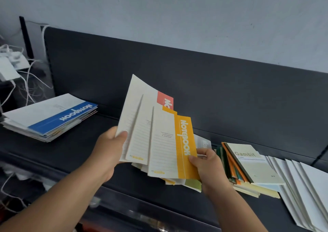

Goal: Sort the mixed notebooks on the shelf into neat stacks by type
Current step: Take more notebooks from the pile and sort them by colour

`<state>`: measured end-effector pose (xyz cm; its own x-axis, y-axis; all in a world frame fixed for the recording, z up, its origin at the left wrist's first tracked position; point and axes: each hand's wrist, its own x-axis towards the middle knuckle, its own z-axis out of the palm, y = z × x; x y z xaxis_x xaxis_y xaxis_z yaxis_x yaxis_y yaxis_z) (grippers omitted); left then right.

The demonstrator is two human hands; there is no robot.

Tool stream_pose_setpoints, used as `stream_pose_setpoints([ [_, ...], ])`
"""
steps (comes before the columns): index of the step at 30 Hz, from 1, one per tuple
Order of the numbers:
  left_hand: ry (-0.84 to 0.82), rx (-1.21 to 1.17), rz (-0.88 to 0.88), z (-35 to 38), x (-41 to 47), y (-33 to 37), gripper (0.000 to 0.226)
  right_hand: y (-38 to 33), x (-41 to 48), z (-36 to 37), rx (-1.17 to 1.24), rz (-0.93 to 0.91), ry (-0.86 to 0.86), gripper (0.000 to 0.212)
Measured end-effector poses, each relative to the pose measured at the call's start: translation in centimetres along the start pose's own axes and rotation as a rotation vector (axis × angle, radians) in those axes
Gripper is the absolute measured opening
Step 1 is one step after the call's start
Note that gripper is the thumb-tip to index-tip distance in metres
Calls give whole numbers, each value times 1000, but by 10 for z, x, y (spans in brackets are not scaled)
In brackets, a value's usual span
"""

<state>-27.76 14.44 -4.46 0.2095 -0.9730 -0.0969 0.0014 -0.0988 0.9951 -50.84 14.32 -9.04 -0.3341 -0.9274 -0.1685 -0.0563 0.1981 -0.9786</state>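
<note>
Fan of thin notebooks (156, 134) held up over the dark shelf (92, 143), mid-frame: cream lined covers, yellow spine bands on the front ones, one red band (164, 98) showing at the back. Left hand (108, 152) grips the fan's left edge, thumb curled over the front cover. Right hand (205, 166) pinches the lower right corner of the front yellow-banded notebook (184, 143), thumb on the band, fingers behind. Under the fan, a loose heap (186, 184) of more thin notebooks lies on the shelf, edges and an olive corner sticking out. Left of that, well apart, a rough stack topped by a blue-banded notebook (53, 118); edges uneven. Right of the hands, a stack of thicker bound books (252, 168), top one printed "Gambit", coloured spines splayed beside it, not squared. Far right, a spread row of plain white notebooks (305, 184). Beyond the shelf's left end, white cables (19, 68) and adapters against the wall. Judgement: grouping by type is well begun, with separate groups already formed, but the held fan and the heap are unsorted, and every pile wants squaring.
</note>
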Motion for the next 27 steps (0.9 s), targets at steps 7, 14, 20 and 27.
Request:
stream_pose_setpoints([
  [7,62,-35,-58,-23,12,-4,19,5,5,-4,-95,-20,137,37],
  [14,109,-96,-202,-28,20,-27,14,10,6,-6,-252,-8,168,44],
  [20,111,-153,-238,-21,24,-36,14,12,0,-1,-654,-146,118,58],
  [27,110,-157,-178,-13,29,-35,13,17,-14,25,-1133,-266,-337,74],
])
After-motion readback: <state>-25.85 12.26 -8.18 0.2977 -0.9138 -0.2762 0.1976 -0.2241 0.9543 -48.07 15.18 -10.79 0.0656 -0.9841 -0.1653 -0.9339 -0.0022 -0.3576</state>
